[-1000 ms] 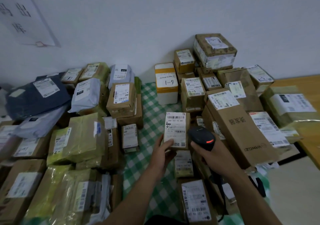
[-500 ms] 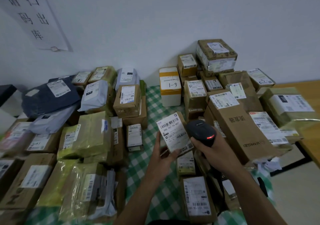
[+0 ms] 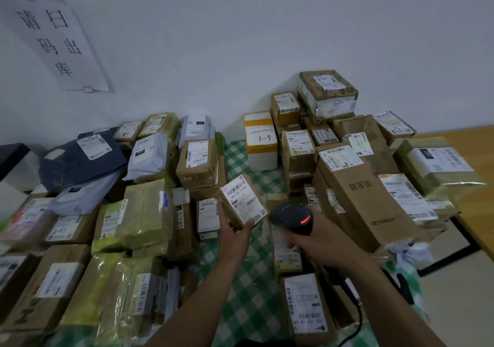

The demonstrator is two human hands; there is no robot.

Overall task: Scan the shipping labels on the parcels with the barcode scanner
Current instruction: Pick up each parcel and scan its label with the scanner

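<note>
**Small parcel up beside the scanner, over the checked strip**

On my feed the small parcel (image 3: 233, 214), a brown carton, is off the table and tilted, with its shipping label (image 3: 244, 199) facing up at me. My left hand (image 3: 235, 236) grasps it from below: the thumb lies on the label's lower corner and the fingers wrap the left edge. Just right of it, not touching, is the barcode scanner (image 3: 292, 217). A red light glows on its head. My right hand (image 3: 318, 242) is clenched round the handle, and its black cable (image 3: 357, 317) runs down toward the bottom edge.

Both hands work above a narrow lane of green checked cloth (image 3: 248, 293), the only bare surface I have. It runs from my forearms back to the white foam box (image 3: 260, 143) marked 1-9, which stands near the wall.

The left edge of the lane is a pile of boxes and mailers. A yellowish taped parcel (image 3: 144, 210) and an upright labelled carton (image 3: 207, 217) sit nearest the held parcel. The right edge is tighter. The long brown box (image 3: 366, 199) lies just beyond my right hand, and a labelled carton (image 3: 307, 306) lies under that forearm. More boxes are stacked behind, up against the wall.

Past the right-hand pile, a wooden tabletop (image 3: 475, 186) runs off the frame. A paper sign (image 3: 61, 39) hangs on the wall, upper left.
</note>
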